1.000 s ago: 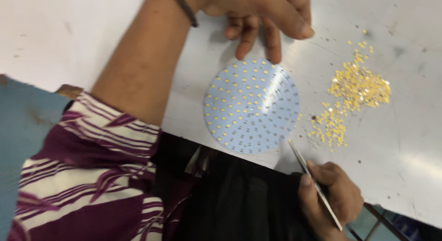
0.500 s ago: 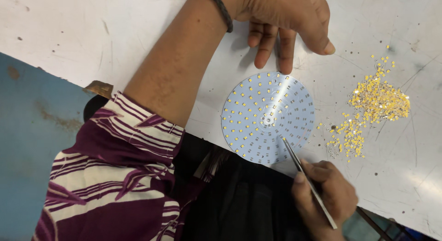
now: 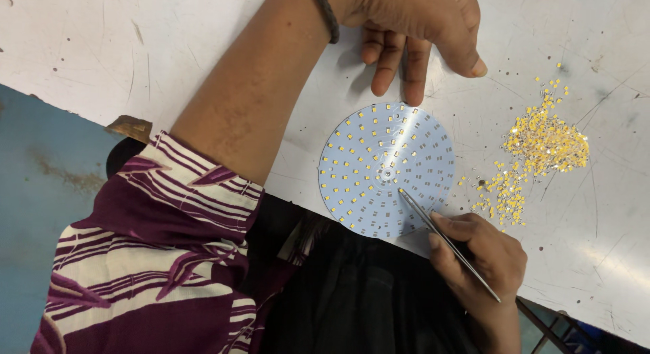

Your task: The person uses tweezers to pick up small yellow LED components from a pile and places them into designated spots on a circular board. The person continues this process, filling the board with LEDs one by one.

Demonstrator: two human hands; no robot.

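The round white circuit board lay at the near edge of the scuffed white table, dotted with small yellow chips. Just beyond it rested the left hand, fingers loose and spread, holding nothing. Near and right, the right hand pinched slim metal tweezers, tips on the board. Farther right lay a heap of loose yellow chips.

This looks like a small electronics assembly workshop. Under the hands runs a white counter, scuffed, scratched and speckled with dark marks. Between the hands lies a round white circuit board dotted with tiny yellow components, and beyond the right hand, which grips fine metal tweezers, sits a loose heap of yellow chips.
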